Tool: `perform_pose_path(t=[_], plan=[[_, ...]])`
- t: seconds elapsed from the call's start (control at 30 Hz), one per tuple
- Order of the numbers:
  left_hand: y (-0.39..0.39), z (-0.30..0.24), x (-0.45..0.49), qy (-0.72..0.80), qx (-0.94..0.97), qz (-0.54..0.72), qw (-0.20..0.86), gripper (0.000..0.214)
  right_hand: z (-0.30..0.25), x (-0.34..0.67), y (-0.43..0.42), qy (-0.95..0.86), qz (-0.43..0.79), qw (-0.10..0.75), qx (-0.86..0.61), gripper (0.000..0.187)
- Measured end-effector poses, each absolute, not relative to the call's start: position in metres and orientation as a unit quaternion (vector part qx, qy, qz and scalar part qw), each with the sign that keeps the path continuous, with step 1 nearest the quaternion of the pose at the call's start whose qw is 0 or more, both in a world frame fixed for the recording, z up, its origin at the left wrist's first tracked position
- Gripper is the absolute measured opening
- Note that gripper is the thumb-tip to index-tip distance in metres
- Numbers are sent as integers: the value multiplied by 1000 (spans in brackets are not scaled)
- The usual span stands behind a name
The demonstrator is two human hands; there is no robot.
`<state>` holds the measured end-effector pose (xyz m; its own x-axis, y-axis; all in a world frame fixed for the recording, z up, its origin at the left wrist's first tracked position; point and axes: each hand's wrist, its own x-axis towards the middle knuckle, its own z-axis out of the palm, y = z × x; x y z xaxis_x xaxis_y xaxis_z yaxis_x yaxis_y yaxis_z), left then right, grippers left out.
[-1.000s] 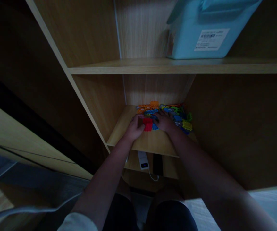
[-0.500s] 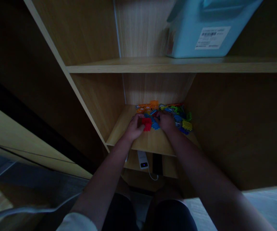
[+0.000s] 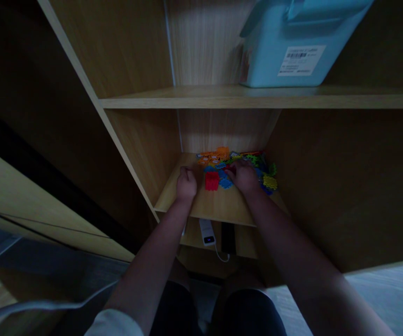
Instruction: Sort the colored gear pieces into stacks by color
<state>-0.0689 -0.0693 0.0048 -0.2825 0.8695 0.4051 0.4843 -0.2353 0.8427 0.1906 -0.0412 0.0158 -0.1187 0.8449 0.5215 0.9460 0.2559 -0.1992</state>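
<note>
A red stack of plastic pieces point(image 3: 211, 181) stands on the shelf, apart from both hands. To its left, my left hand point(image 3: 186, 185) rests with its fingers curled in and nothing visible in them. My right hand point(image 3: 245, 176) is among the loose pieces at the right, its thumb and fingers pinching at a red plastic piece point(image 3: 228, 167) that they partly cover. Blue notched pieces point(image 3: 225, 183) lie between the stack and that hand. Orange pieces point(image 3: 222, 152) are heaped behind, and a yellow stack point(image 3: 270, 182) sits to the right.
A light-blue lidded bin point(image 3: 285, 60) stands on the upper shelf point(image 3: 201, 101), whose edge runs above my hands. Under the working shelf lie a white device with a small display point(image 3: 206, 232), its cable and a dark flat object point(image 3: 228, 238). Wooden side panels flank the compartment.
My left hand has let go of the red stack and drawn left, its fingers curling in. The red stack stays on the shelf. My right hand remains at the loose pieces.
</note>
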Motion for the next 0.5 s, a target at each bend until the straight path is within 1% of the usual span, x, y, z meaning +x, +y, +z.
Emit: perform_pose_path(t=[0.07, 0.13, 0.27, 0.37, 0.5], plan=[[-68, 4, -70, 605, 567, 529, 180, 30, 12, 190, -40, -745, -106, 272, -600, 33], [-68, 3, -69, 601, 577, 519, 191, 32, 9, 191, -38, -753, -99, 258, -597, 37], [-68, 1, -67, 588, 587, 511, 220, 32, 3, 193, -34, -764, -76, 249, -591, 33], [-67, 0, -67, 571, 603, 509, 227, 29, 2, 194, -32, -760, -69, 256, -593, 28], [-65, -3, -67, 557, 616, 501, 243, 28, 1, 196, -29, -755, -65, 279, -591, 28]])
